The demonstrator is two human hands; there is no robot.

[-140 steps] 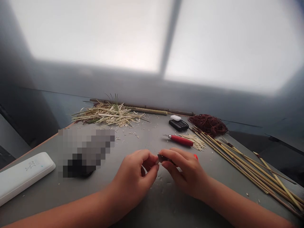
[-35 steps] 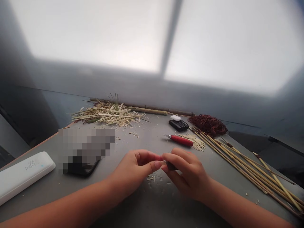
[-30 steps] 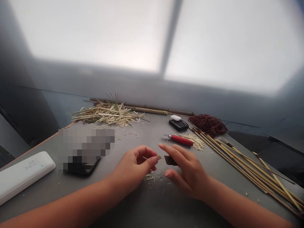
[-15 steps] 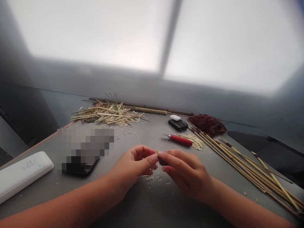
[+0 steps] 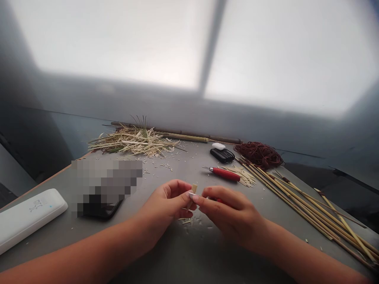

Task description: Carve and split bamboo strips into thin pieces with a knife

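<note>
A small, flat, pale strip of bamboo or wood (image 5: pixel 194 187) stands upright between the thumb and fingers of my left hand (image 5: pixel 170 201). My right hand (image 5: pixel 231 211) is closed around a small knife (image 5: pixel 193 195). The blade points left and lies at the strip, close to my left thumb tip. A bit of red shows between my right fingers; the rest of the handle is hidden. Beneath my hands, several thin shavings (image 5: pixel 187 221) lie on the grey table (image 5: pixel 189 252). Beyond my right hand rests a red-handled tool (image 5: pixel 225 174) with a narrow metal tip.
Pale splints (image 5: pixel 247 177) lie behind the red tool. Bamboo rods (image 5: pixel 308 205) stretch along the right. At the back are a shavings heap (image 5: pixel 133 142), a brown cord tangle (image 5: pixel 259 154) and a black case (image 5: pixel 222 155). A white device (image 5: pixel 32 217) and dark, partly blurred object (image 5: pixel 103 209) lie left.
A dark brown piece at my right fingertips is no longer visible; a knife blade shows there now. More of the pale strip is exposed. My left hand has barely moved.
</note>
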